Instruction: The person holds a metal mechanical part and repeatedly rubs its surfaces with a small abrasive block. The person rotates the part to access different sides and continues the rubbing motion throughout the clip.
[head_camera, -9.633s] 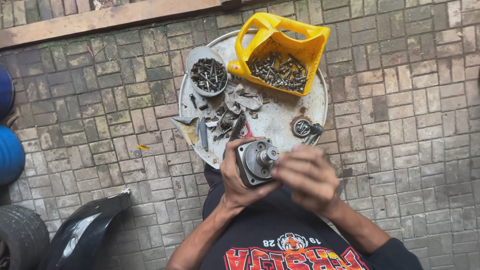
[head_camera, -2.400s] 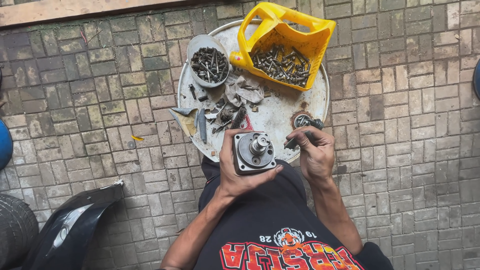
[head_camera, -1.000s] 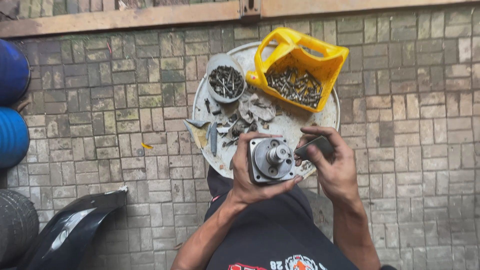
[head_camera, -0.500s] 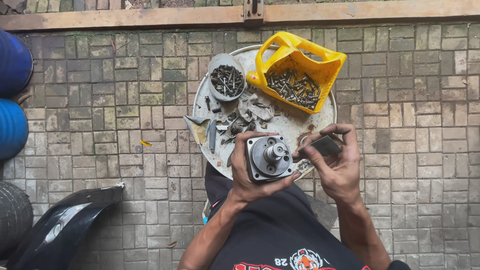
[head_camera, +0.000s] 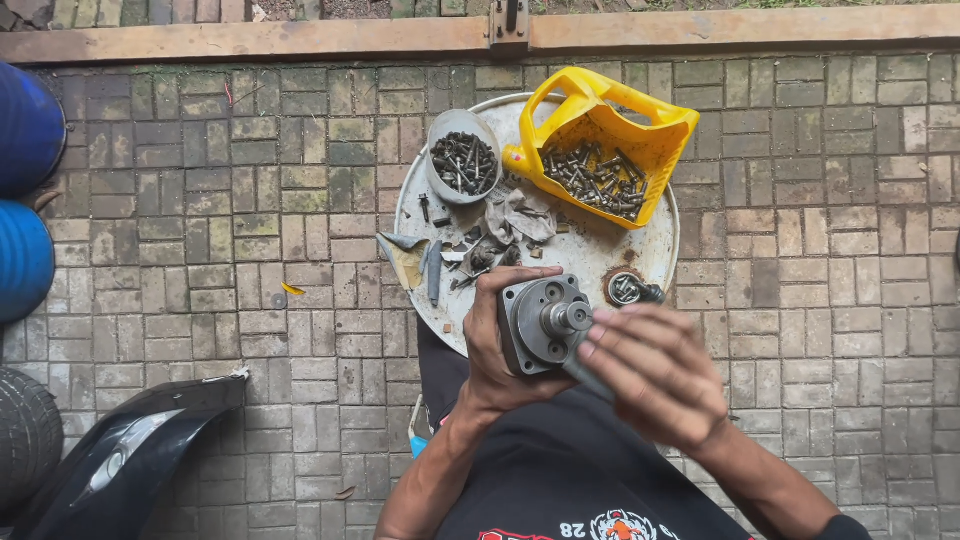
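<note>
the left hand (head_camera: 497, 345) is wrapped around a grey metal block with a round face and a short shaft (head_camera: 545, 322), held just over the lap with the shaft end pointing up at the camera; the grip is full and firm, fingers curled over the top edge and the thumb under the side. the right hand (head_camera: 648, 375) sits blurred just beside the shaft, fingers half curled around a thin dark tool (head_camera: 590, 378) whose tip lies near the block, though the blur hides how tightly it is pinched. the block looks heavy and oily, so it could slide out of one hand and drop onto the legs or the paving, and a tool slipping off the shaft could jab the left thumb. just beyond the hands lies a round pale metal tray (head_camera: 655, 268) on the brick floor (head_camera: 800, 200), with a small ring-shaped part (head_camera: 627, 289) near its edge, and crumpled rags and loose scraps (head_camera: 500, 235) in the middle. farther back on the tray stands a grey bowl (head_camera: 462, 158) full of dark bolts and screws, and beside it a yellow cut-open jug (head_camera: 605, 150) holding more rusty bolts, tilted so that a knock might spill them. off to the side are blue drums (head_camera: 25, 200) and a black fender (head_camera: 120, 460).
</note>
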